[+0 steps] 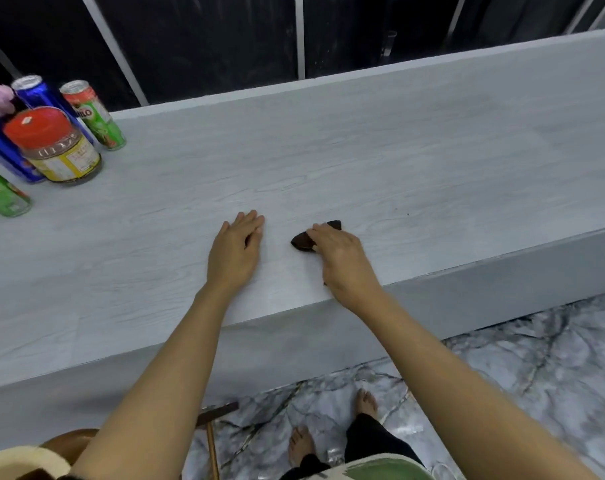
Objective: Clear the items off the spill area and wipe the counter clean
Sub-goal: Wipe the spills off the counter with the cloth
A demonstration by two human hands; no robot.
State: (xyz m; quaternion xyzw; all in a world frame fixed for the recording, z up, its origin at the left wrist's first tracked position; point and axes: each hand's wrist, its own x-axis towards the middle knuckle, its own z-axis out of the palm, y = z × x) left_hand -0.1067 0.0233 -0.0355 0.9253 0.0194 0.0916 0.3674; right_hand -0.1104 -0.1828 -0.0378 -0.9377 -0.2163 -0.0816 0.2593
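Note:
A small dark brown cloth lies on the pale grey wood-grain counter near its front edge. My right hand lies over it with fingers curled, gripping it; only the cloth's left and far corners show. My left hand rests flat on the counter just left of the cloth, fingers straight, apart from it. The cleared items stand grouped at the far left: a jar with a red lid, a green Milo can, blue cans and a green can.
A raised ledge runs along the counter's back, with dark glass panels behind it. A tiny dark speck sits right of the cloth. Below the front edge are a marble floor, my bare feet and a wooden stool.

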